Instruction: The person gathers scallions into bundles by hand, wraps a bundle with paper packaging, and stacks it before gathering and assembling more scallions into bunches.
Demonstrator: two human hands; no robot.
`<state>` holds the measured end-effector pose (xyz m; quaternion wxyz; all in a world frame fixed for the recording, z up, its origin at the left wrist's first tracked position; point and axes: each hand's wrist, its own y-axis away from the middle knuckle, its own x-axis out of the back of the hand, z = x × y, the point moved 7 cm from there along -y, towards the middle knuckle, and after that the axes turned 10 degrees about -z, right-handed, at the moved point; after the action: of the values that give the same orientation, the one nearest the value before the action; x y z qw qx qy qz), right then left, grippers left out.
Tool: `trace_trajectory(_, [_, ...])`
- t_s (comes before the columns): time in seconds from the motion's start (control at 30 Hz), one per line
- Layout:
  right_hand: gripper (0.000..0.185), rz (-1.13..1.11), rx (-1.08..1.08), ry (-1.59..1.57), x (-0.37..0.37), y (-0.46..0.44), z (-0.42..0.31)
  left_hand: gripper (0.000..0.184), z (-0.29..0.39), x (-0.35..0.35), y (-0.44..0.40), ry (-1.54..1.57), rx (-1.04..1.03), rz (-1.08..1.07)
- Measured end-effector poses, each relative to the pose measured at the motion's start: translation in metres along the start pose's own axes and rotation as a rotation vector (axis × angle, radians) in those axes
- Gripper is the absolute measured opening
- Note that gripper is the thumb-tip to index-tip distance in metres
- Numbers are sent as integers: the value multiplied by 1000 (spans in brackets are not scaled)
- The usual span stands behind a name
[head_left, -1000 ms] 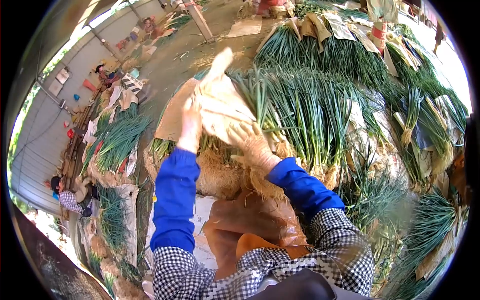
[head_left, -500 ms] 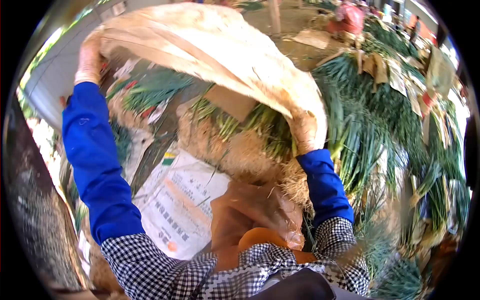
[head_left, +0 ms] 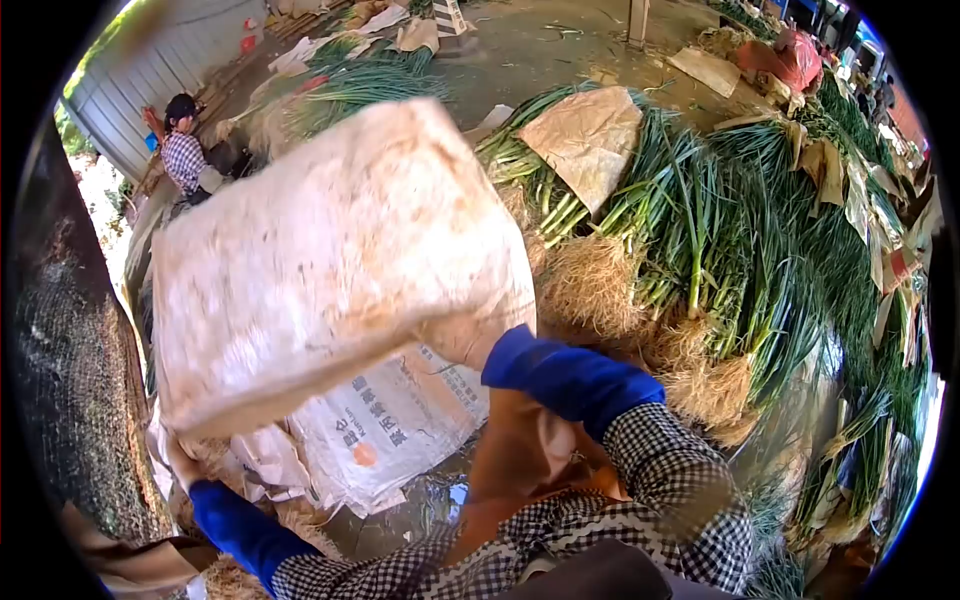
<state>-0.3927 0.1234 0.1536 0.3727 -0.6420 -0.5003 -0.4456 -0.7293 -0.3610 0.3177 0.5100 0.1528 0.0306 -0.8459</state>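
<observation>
A dirty white sack (head_left: pixel 340 250), broad and stained brown, is held up in front of me by both hands. My left hand (head_left: pixel 178 458) is closed at its lower left corner, the fingers partly hidden by the cloth. At its lower right edge, my right hand (head_left: pixel 470 338) is closed too, mostly covered by the fabric. Below it lies another white sack (head_left: pixel 400 430) with printed characters. Just right of my right hand are bundles of green onions (head_left: pixel 690 240) with tan roots (head_left: pixel 600 290), partly covered by a brown sheet (head_left: pixel 590 140).
A person (head_left: pixel 185 155) in a checked top sits at the far left. More green onions (head_left: pixel 365 90) lie at the back, near a post (head_left: pixel 450 18). A dark rough trunk or post (head_left: pixel 80 340) stands close on my left. Another flat brown sheet (head_left: pixel 706 72) is on the floor.
The sack has come down from overhead and swung left, now spread in front of me. My left hand has dropped low; my right has moved left and down. The view has turned.
</observation>
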Motion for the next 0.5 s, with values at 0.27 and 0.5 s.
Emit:
trace_trajectory(0.27, [39,-585,-45,-121,-184,-8,-1,26,-214,211,37,-466,297,348])
trace_trajectory(0.5, [23,-727,-55,51,-314,16,-7,52,-303,115,76,-153,531,676])
